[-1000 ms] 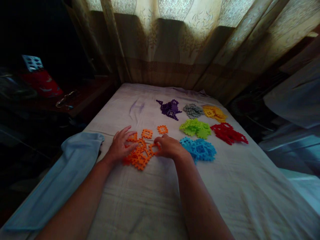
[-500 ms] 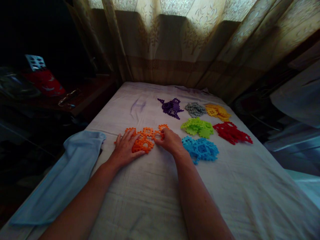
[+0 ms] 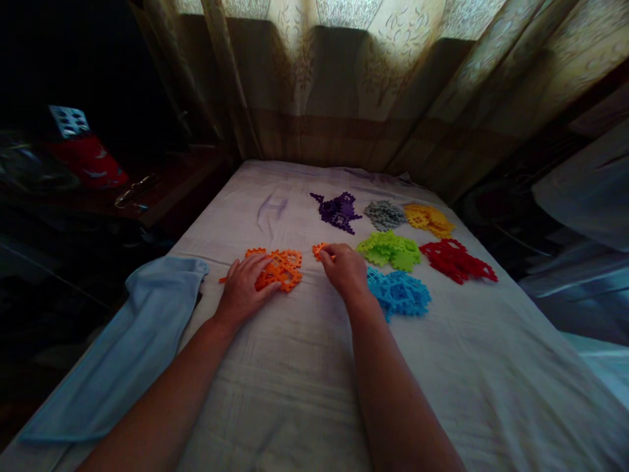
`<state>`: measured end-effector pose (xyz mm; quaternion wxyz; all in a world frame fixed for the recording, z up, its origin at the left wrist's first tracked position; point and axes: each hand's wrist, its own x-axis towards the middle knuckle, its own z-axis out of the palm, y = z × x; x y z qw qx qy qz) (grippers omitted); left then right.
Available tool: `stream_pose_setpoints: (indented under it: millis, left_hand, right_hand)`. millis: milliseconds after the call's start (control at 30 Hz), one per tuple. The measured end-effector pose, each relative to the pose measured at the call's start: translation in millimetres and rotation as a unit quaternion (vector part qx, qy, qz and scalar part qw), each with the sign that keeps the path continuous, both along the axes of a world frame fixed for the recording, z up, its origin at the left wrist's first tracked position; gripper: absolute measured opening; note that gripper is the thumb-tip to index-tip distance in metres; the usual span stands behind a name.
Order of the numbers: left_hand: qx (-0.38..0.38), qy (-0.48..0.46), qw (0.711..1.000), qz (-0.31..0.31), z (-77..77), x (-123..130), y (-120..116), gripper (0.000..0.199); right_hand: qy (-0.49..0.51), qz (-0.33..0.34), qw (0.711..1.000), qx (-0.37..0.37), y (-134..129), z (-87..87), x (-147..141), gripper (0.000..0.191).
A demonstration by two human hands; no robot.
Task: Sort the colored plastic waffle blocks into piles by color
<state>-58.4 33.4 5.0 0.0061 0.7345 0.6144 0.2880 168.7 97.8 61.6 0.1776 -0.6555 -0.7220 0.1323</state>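
My left hand (image 3: 244, 288) lies over a pile of orange toothed building pieces (image 3: 280, 270), its fingers spread and resting on them. The palm hides part of the pile's left side. To the right, my right hand (image 3: 345, 270) has its thumb and fingers pinched at an orange building piece (image 3: 320, 250), which sits apart from the pile. Fingers cover much of that piece. Just beside my right wrist lies a heap of blue pieces (image 3: 400, 295), and beyond the knuckles is a lime green heap (image 3: 389, 250).
Farther back are heaps of purple (image 3: 338, 211), grey (image 3: 384, 215) and yellow (image 3: 429, 219) pieces. Red pieces (image 3: 458, 260) lie at the right. A light blue cloth (image 3: 122, 347) drapes over the left edge of the sheet-covered surface (image 3: 295, 393). A curtain (image 3: 334, 85) hangs behind.
My right hand has moved right, away from the orange pile to the separate orange piece. The orange ring piece it held no longer shows between hand and pile. My left hand stays on the pile.
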Motion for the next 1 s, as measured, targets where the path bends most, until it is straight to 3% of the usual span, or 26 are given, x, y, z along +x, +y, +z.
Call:
stream_pose_setpoints:
  millis: [233, 367, 533, 667, 800, 1000]
  left_hand:
    - [0.053, 0.005, 0.997, -0.05, -1.4, -1, 0, 0.055]
    - [0.071, 0.002, 0.996, -0.06, -0.6, 1, -1, 0.054]
    - [0.041, -0.008, 0.999, -0.027, -1.0, 2, -1, 0.066]
    - [0.007, -0.003, 1.0, -0.015, 0.2, 2, -1, 0.066]
    - [-0.001, 0.014, 0.999, -0.046, 2.6, 2, 0, 0.054]
    - [-0.018, 0.03, 0.998, -0.051, 2.0, 3, -1, 0.047]
  right_hand:
    - [0.098, 0.197, 0.97, -0.102, -12, 4.3, -21, 0.026]
    - [0.123, 0.231, 0.955, -0.139, -15, 3.2, -26, 0.018]
    - [0.141, 0.184, 0.965, -0.122, -8, 3.1, -17, 0.016]
    - [0.168, 0.058, 0.981, -0.073, 3, 1.9, 3, 0.022]
    - [0.146, -0.039, 0.988, -0.043, 9, 1.2, 18, 0.027]
    - [0.079, -0.083, 0.993, -0.039, 9, -2.0, 24, 0.03]
